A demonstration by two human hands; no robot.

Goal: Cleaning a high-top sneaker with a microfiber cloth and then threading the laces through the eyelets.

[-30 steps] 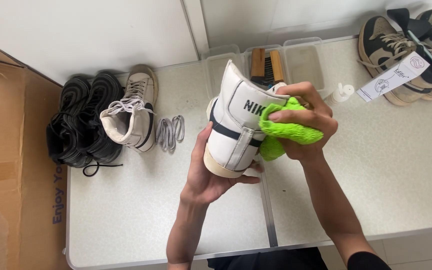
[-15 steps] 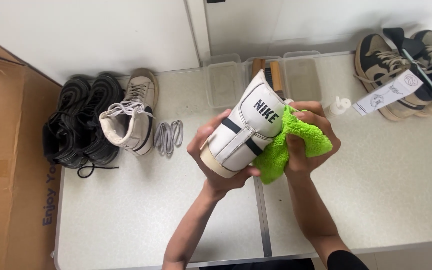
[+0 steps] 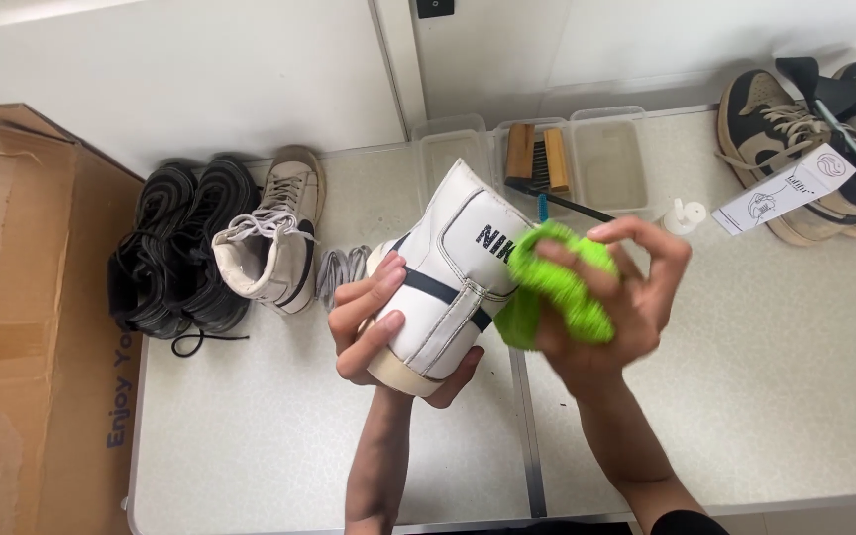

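My left hand (image 3: 378, 327) grips a white high-top sneaker with dark trim (image 3: 443, 277) around its sole and lower side, holding it tilted above the table with the heel toward me. My right hand (image 3: 626, 297) holds a bright green fuzzy cloth (image 3: 552, 287) bunched in the fingers and pressed against the sneaker's right side. The sneaker's front part is hidden behind its own heel.
The matching white sneaker (image 3: 274, 243) and loose grey laces (image 3: 341, 267) lie to the left, beside two black shoes (image 3: 175, 248). A cardboard box (image 3: 22, 327) stands at far left. Clear plastic tubs (image 3: 606, 159) with a wooden brush (image 3: 537, 159) sit behind. Tan-and-black sneakers (image 3: 804, 149) with a paper tag (image 3: 785, 188) are at right.
The sneaker has been tipped more upright and turned in my left hand. My right hand with the green cloth has slid along the sneaker's side. The view has shifted slightly.
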